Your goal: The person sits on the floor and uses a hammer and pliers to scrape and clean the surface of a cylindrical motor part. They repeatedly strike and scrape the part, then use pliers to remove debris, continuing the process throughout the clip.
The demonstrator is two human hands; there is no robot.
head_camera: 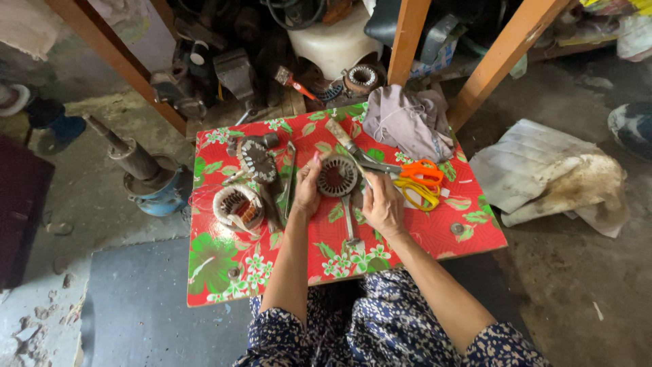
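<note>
A cluttered workshop floor of bare concrete surrounds a small low table [475,238] covered in a red cloth with green leaves and white flowers. Behind it, between orange-painted wooden legs, sit dark machine parts, a vise and a white tub.

The person sits at the near edge, both forearms reaching forward over the cloth. Between the hands, near the middle of the table, is a round metal motor core [337,176], a ring with slotted teeth around its inner hole, its opening facing up toward the camera. The left hand [308,190] cups the ring's left side, fingers curled against its rim. The right hand [384,204] is just to the ring's right, fingers drawn together in a pinch on what looks like a thin pale strip at the ring's upper right edge; the strip is too small to tell for sure. Both hands are about equally near the ring, one on each side.

A flat metal tool [349,221] lies under the ring, its long axis running toward the person. To the right lie orange-handled scissors [418,171] and a yellow loop [415,194]. To the left rest a wound core with copper wire [237,206] and a toothed rotor piece [257,158]. A grey rag [407,122] is bunched at the far edge.
</note>
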